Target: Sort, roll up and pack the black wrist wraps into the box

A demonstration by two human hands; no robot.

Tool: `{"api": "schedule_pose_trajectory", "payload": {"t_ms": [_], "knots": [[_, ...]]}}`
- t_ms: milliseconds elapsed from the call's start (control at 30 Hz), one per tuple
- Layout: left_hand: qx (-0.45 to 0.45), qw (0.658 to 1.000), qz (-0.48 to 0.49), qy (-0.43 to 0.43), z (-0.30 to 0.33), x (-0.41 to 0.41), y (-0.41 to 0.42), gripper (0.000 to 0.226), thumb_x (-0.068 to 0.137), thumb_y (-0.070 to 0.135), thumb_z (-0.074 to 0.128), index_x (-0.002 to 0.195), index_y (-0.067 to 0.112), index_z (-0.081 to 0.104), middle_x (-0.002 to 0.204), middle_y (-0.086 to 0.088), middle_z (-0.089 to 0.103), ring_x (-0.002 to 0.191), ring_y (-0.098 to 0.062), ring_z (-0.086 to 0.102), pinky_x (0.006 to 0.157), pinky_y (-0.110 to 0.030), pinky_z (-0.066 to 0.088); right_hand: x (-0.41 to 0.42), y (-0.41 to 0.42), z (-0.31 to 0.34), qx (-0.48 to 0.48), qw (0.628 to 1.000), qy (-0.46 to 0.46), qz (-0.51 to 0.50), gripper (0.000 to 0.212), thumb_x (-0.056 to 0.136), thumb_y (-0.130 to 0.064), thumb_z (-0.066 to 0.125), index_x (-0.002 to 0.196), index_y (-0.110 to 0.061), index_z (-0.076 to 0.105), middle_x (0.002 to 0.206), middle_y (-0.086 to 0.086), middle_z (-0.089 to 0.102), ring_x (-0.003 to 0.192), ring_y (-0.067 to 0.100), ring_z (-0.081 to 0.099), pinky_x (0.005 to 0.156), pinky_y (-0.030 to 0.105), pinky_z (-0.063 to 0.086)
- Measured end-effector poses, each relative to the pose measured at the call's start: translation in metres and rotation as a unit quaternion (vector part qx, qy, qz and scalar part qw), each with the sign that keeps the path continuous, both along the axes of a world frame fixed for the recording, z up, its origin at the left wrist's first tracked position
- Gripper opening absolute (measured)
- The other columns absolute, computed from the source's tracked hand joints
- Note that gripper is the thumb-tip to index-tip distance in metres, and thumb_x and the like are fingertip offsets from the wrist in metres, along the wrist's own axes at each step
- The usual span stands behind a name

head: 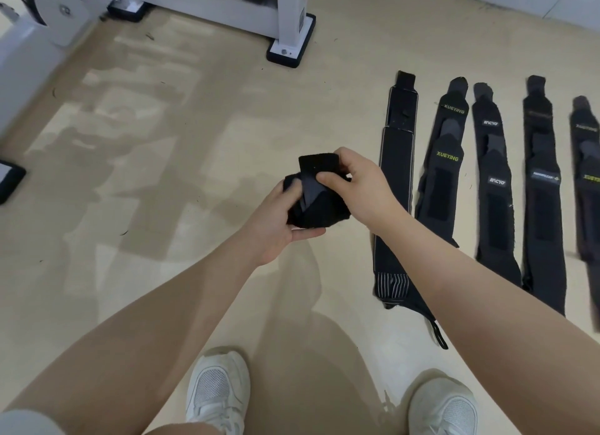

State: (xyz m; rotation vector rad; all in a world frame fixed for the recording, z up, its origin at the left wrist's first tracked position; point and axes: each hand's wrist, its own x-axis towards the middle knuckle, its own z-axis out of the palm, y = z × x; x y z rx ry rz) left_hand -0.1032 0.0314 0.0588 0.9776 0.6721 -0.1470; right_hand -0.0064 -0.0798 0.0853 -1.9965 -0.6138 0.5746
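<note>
white shoes [218, 389] nearest. left hand [276, 221] cups soft rolled wrap [316, 204]; right hand [360, 187] pinches velcro tail [319, 165]. light, springy; keep roll squeezed.

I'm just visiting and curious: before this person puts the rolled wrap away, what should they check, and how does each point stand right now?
1. Rolled wrap held by both hands: ok; left hand cups it from below, right hand grips from above.
2. Roll finished: not ok; a flap sticks up loose.
3. Closure pressed shut: cannot tell.
4. Box within reach: cannot tell; no box is in view.
5. More wraps waiting: ok; flat wraps lie in a row on the floor.
</note>
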Motion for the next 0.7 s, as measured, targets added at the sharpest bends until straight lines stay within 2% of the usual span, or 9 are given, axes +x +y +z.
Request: {"api": "schedule_pose_trajectory", "payload": {"t_ms": [67, 133, 200, 300, 367, 433, 533, 600, 700], "knots": [[0.027, 0.999, -0.019, 0.014, 0.003, -0.003, 0.0, 0.034, 0.098, 0.048, 0.038, 0.12, 0.029, 0.055, 0.114, 0.002, 0.068, 0.099, -0.016, 0.068, 0.079, -0.039, 0.057, -0.004, -0.001, -0.002, -0.003, 0.999, 0.033, -0.009, 0.006, 0.088, -0.012, 0.062, 0.086, -0.011, 0.056, 0.075, -0.003, 0.058, 0.073, 0.013, 0.054, 0.069, 0.032, 0.049], [0.124, 0.99, -0.06, -0.001, 0.002, -0.007, 0.0, 0.02, 0.093, 0.035, 0.056, 0.112, 0.03, 0.053, 0.109, 0.006, 0.067, 0.095, -0.013, 0.068, 0.075, -0.037, 0.058, -0.009, -0.004, -0.007, -0.003, 0.995, 0.095, -0.017, 0.007, 0.087, -0.012, 0.064, 0.089, -0.008, 0.057, 0.077, -0.001, 0.058, 0.074, 0.014, 0.055, 0.066, 0.031, 0.051], [0.189, 0.978, -0.092, -0.017, -0.001, -0.011, 0.004, 0.034, 0.086, 0.02, 0.067, 0.115, 0.026, 0.05, 0.109, 0.006, 0.064, 0.094, -0.014, 0.067, 0.07, -0.033, 0.059, -0.01, -0.009, -0.012, -0.004, 0.985, 0.174, -0.022, 0.016, 0.087, -0.015, 0.065, 0.099, -0.008, 0.057, 0.085, 0.001, 0.059, 0.08, 0.016, 0.058, 0.063, 0.025, 0.052], [0.232, 0.96, -0.149, -0.056, 0.0, -0.011, 0.012, 0.045, 0.08, 0.009, 0.072, 0.115, 0.026, 0.049, 0.111, 0.002, 0.063, 0.099, -0.017, 0.064, 0.073, -0.033, 0.057, -0.001, -0.025, -0.019, -0.041, 0.965, 0.254, 0.044, 0.049, 0.087, -0.021, 0.066, 0.131, -0.02, 0.043, 0.12, -0.001, 0.054, 0.112, 0.014, 0.053, 0.087, 0.021, 0.046], [0.258, 0.938, -0.216, -0.084, 0.003, -0.011, 0.014, 0.051, 0.074, 0.007, 0.077, 0.11, 0.032, 0.051, 0.109, 0.004, 0.062, 0.101, -0.014, 0.062, 0.082, -0.034, 0.055, 0.002, -0.036, -0.023, -0.049, 0.938, 0.316, 0.137, 0.059, 0.086, -0.019, 0.067, 0.138, -0.02, 0.038, 0.129, 0.002, 0.054, 0.116, 0.014, 0.054, 0.095, 0.024, 0.044], [0.248, 0.923, -0.278, -0.091, 0.009, -0.01, 0.011, 0.055, 0.073, 0.003, 0.076, 0.111, 0.033, 0.049, 0.111, 0.004, 0.06, 0.103, -0.013, 0.061, 0.083, -0.034, 0.056, 0.002, -0.044, -0.027, -0.048, 0.91, 0.36, 0.199, 0.048, 0.08, -0.028, 0.068, 0.124, -0.015, 0.053, 0.117, 0.005, 0.064, 0.106, 0.016, 0.063, 0.09, 0.027, 0.05], [0.241, 0.911, -0.318, -0.109, 0.017, -0.006, 0.005, 0.065, 0.076, -0.006, 0.071, 0.119, 0.029, 0.038, 0.121, -0.001, 0.05, 0.108, -0.018, 0.058, 0.082, -0.035, 0.056, 0.004, -0.049, -0.028, -0.007, 0.876, 0.442, 0.192, 0.06, 0.068, -0.051, 0.077, 0.111, -0.013, 0.059, 0.099, 0.003, 0.072, 0.093, 0.018, 0.069, 0.075, 0.027, 0.055], [0.258, 0.903, -0.325, -0.111, 0.019, -0.002, 0.004, 0.075, 0.075, -0.007, 0.072, 0.124, 0.028, 0.028, 0.131, -0.002, 0.039, 0.112, -0.019, 0.053, 0.083, -0.033, 0.056, 0.006, -0.05, -0.029, 0.02, 0.883, 0.439, 0.164, 0.04, 0.08, -0.038, 0.068, 0.109, -0.011, 0.059, 0.094, 0.004, 0.072, 0.086, 0.019, 0.07, 0.07, 0.027, 0.056], [0.319, 0.903, -0.279, -0.076, 0.016, 0.003, 0.007, 0.103, 0.07, -0.002, 0.078, 0.14, 0.034, 0.011, 0.145, 0.004, 0.021, 0.121, -0.011, 0.043, 0.093, -0.025, 0.048, 0.005, -0.045, -0.03, 0.053, 0.926, 0.366, 0.077, 0.02, 0.091, -0.019, 0.058, 0.109, -0.01, 0.06, 0.095, 0.008, 0.069, 0.082, 0.02, 0.068, 0.064, 0.028, 0.055]]}}
